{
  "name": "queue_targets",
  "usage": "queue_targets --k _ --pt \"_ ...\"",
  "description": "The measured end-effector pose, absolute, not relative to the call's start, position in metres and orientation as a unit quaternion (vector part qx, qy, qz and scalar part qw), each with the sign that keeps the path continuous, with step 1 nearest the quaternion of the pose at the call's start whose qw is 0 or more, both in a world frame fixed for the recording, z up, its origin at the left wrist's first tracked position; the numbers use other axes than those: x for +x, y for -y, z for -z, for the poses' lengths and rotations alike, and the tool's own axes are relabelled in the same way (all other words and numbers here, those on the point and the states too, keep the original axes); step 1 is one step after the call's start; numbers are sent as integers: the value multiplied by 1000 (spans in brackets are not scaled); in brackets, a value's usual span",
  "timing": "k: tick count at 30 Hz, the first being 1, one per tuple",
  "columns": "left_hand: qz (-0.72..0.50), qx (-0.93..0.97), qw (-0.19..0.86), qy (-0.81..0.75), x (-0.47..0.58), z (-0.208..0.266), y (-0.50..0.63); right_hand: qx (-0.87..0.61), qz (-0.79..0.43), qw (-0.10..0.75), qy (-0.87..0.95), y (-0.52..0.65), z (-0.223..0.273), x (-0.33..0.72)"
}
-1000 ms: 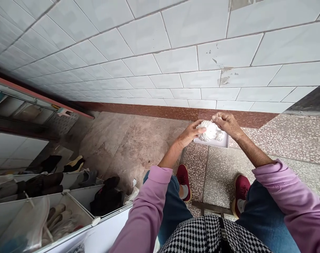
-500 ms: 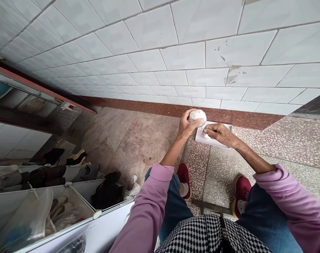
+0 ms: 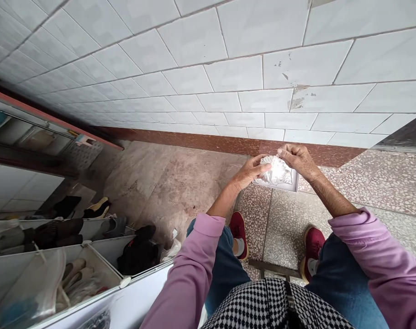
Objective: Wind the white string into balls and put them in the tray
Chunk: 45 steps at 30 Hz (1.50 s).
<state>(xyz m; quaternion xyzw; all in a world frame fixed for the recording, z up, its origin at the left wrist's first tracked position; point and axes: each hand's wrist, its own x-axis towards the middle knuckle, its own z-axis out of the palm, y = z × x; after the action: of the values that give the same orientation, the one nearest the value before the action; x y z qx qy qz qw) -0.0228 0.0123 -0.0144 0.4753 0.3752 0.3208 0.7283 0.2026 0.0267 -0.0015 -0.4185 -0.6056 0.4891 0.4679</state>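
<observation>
A round, crumpled white bundle [image 3: 273, 168], thin and shiny like plastic film, is held over a shallow white tray [image 3: 290, 187] on the floor. My left hand [image 3: 249, 173] wraps round its left side, thumb across the front. At the bundle's upper right edge, my right hand [image 3: 298, 161] is closed in a pinch, thumb against the bent fingers; the bit between the fingertips is too small to make out clearly. Loose, wrinkled white film spreads from the bundle's right side above the tray, hiding much of the tray's inside.
A white tiled wall [image 3: 233, 75] with a red-brown skirting [image 3: 190, 140] rises just beyond my hands. My red shoes [image 3: 238, 232] stand on the speckled floor. To the left, an open rack [image 3: 123, 283] holds shoes and plastic bags.
The bundle has moved down and right over the tray, carried by my left hand. My right hand has risen from below the bundle to its upper right edge. Loose film now spreads out.
</observation>
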Motion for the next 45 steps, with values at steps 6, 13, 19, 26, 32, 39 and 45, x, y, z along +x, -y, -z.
queue_targets --k 6,13,19,26,32,39,45 --pt "-390 389 757 -350 -16 10 -9 -449 -477 436 617 -28 11 196" --pt "-545 333 664 -390 -22 3 -24 -414 -446 351 712 -16 14 187" --pt "-524 423 555 -489 -31 19 -30 -313 -522 329 722 1 -15 176" --pt "-379 537 620 -429 -23 17 -16 -400 -482 452 635 -20 -22 202" --pt "-331 497 693 -405 -12 4 -6 -417 -483 475 605 -28 -5 207" --pt "-339 475 691 -426 -5 5 -4 -422 -474 464 618 -30 2 204" --pt "-437 382 722 -376 -11 1 -11 -432 -458 452 632 -34 10 206"
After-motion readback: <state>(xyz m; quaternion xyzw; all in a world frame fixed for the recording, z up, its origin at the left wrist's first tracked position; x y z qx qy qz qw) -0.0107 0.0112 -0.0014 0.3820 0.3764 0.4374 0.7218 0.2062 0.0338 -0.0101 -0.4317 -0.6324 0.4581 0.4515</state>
